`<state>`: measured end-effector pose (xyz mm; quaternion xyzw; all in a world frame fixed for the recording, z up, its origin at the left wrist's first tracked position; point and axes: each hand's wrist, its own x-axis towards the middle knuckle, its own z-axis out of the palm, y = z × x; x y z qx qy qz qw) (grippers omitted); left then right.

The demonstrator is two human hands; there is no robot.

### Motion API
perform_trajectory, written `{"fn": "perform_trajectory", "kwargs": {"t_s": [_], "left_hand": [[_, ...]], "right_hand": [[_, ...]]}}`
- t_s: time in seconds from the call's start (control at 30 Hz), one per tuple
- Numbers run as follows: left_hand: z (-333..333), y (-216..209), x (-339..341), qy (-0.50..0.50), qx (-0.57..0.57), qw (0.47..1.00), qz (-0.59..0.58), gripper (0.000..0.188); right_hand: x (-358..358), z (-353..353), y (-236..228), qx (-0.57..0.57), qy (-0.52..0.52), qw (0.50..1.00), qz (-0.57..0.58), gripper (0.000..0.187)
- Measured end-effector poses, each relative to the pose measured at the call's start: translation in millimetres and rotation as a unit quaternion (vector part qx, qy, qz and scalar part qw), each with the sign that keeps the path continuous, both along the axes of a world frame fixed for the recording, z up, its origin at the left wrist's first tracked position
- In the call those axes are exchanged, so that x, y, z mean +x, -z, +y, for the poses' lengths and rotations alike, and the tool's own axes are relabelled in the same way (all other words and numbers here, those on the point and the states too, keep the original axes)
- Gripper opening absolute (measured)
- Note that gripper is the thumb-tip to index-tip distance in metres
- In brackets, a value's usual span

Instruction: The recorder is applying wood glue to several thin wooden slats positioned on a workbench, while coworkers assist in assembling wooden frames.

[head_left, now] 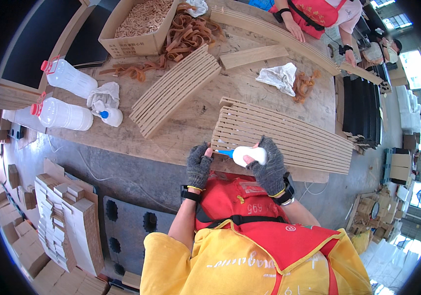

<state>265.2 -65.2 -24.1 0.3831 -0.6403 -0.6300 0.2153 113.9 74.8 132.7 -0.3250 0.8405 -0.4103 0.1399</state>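
Observation:
My right hand (268, 169), in a grey fingerless glove, is wrapped round a white squeeze bottle (249, 155). The bottle lies tilted, its blue nozzle (225, 153) pointing left at the near left ends of a row of wooden slats (284, 135). Also gloved, my left hand (198, 166) is closed at that corner, with thumb and fingers on the end of the nearest slat. Small white spots show along the slats' left ends. A second bundle of slats (176, 91) lies at an angle farther left.
Left on the table are two clear jugs (70, 114) with red caps, a cloth and a small blue-tipped bottle (113, 117). Behind stand a carton of wooden dowels (134, 42) and brown straps (188, 34). A co-worker's hand (296, 32) rests on a long board at the far side.

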Motion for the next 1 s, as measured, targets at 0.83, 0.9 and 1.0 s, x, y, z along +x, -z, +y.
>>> {"fn": "perform_trajectory", "kwargs": {"t_s": [0.83,0.9,1.0], "left_hand": [[2,-5,-3,-0.023,-0.034,0.999,0.017,0.024],[1,-8,-2,-0.014,-0.034,0.999,0.012,0.024],[1,-10,-3,-0.012,-0.024,1.000,0.007,0.025]], "right_hand": [[-8,23,-8,0.023,0.033,0.999,0.033,0.041],[-9,24,-5,0.031,0.040,0.999,0.015,0.047],[-7,22,-1,0.024,0.021,0.997,0.063,0.052]]}}
